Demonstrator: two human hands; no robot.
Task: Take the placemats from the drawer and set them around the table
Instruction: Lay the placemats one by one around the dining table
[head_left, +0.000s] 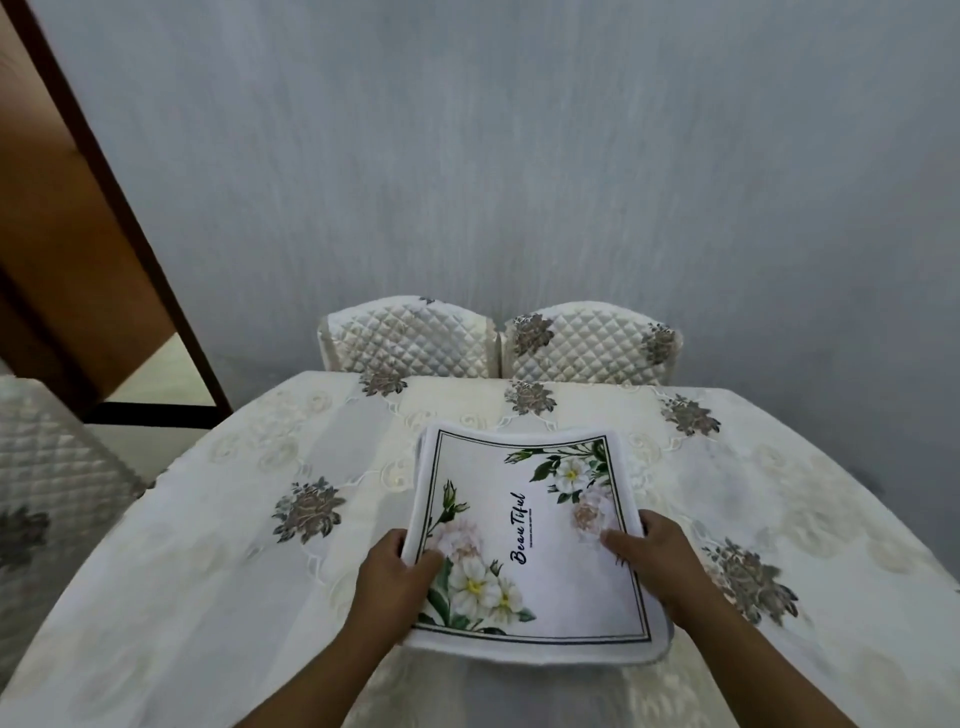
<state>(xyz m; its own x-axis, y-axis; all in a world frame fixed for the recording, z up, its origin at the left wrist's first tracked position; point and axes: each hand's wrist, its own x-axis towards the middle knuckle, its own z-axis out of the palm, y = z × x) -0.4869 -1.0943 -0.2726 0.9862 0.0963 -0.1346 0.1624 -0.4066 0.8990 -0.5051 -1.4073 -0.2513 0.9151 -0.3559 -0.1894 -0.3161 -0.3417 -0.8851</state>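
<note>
A stack of white placemats (524, 525) with a dark border line, white flowers and the word "Beautiful" is held just above the table (208, 597), which wears a cream cloth with grey embroidered flowers. My left hand (397, 577) grips the stack's left edge, thumb on top. My right hand (657, 558) grips its right edge, fingers on the top mat. Layered edges show at the far left corner, so more than one mat is there. The drawer is out of sight.
Two chairs with quilted cream covers (410, 338) (592, 343) stand at the table's far side against a pale wall. Another quilted chair back (47, 467) is at the left. A brown wooden door or panel (67, 197) leans into view at upper left.
</note>
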